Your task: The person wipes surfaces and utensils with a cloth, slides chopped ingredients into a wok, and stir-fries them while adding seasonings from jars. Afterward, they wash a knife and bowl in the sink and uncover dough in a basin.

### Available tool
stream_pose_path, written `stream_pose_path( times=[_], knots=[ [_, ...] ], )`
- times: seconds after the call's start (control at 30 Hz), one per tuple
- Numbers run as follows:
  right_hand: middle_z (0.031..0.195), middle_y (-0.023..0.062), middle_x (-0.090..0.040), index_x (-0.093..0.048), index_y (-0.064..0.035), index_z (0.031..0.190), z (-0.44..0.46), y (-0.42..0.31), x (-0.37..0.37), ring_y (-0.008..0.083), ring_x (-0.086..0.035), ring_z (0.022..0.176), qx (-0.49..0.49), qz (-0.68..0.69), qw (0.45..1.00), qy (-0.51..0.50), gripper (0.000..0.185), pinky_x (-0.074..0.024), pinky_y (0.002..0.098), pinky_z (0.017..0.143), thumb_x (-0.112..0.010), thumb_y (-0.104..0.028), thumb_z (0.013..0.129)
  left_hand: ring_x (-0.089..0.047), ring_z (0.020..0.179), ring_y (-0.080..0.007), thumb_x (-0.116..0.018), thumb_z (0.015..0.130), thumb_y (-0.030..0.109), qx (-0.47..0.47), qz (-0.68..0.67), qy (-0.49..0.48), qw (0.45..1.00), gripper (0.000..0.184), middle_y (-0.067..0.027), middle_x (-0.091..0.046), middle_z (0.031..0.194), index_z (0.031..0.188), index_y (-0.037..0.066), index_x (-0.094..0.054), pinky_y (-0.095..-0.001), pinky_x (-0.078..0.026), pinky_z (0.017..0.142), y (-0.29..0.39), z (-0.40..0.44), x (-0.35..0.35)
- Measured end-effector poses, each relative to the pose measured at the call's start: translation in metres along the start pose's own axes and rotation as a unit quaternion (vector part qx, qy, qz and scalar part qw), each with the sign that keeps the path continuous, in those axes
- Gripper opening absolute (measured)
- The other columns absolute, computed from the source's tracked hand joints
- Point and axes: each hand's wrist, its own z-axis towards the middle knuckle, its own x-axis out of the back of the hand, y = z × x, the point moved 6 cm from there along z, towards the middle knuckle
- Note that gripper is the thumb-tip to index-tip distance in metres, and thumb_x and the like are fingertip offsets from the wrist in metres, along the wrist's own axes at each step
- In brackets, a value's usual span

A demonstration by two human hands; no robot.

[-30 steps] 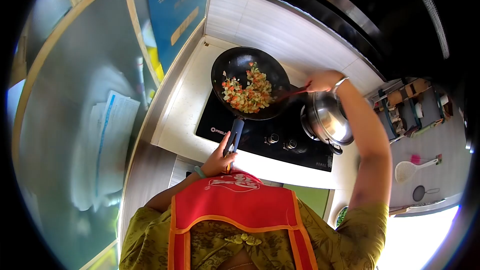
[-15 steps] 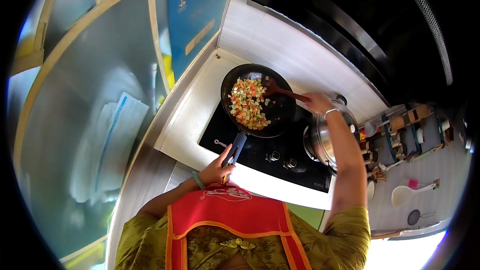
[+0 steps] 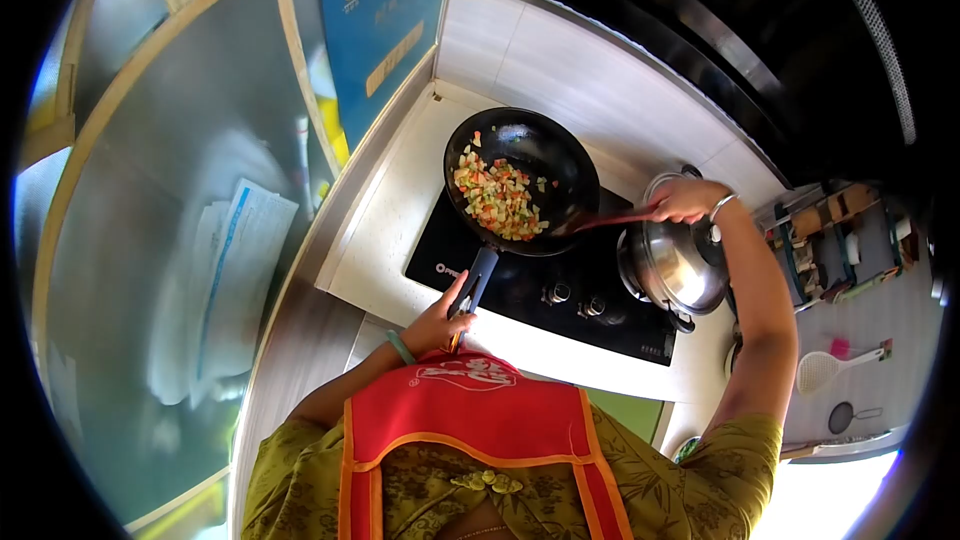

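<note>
A black wok (image 3: 560, 165) sits over the left part of the black stove, tilted a little. Diced vegetables (image 3: 497, 198), orange and pale green, lie in its left and lower part. My left hand (image 3: 436, 324) is closed around the wok's dark handle (image 3: 476, 280), just in front of the red apron. My right hand (image 3: 690, 202) grips the end of a reddish-brown spatula (image 3: 615, 217). The spatula's blade rests inside the wok's lower right side, right of the vegetables.
A lidded steel pot (image 3: 680, 265) stands on the stove's right side, under my right forearm. Two knobs (image 3: 575, 300) are at the stove's front. A range hood (image 3: 660, 20) hangs above. Racks and a white skimmer (image 3: 820, 370) are at the right.
The spatula has moved from the wok's upper right to its lower right, and my right hand has moved right. The vegetables now lie lower and more to the left. My left hand keeps its hold.
</note>
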Motion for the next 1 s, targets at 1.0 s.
stream_pose_path(
  times=[1.0],
  knots=[
    [0.064, 0.0060, -0.055, -0.062, -0.0092, 0.103, -0.015, -0.040, 0.006, 0.0171, -0.050, 0.047, 0.012, -0.142, 0.981, 0.132, 0.031, -0.0412, 0.0301, 0.042, -0.054, -0.027, 0.078, -0.050, 0.072, -0.0134, -0.058, 0.083, 0.021, -0.017, 0.014, -0.004, 1.000, 0.080, -0.0069, -0.053, 0.082, 0.142, 0.013, -0.004, -0.0282, -0.044, 0.070, -0.010, 0.002, 0.000]
  ],
)
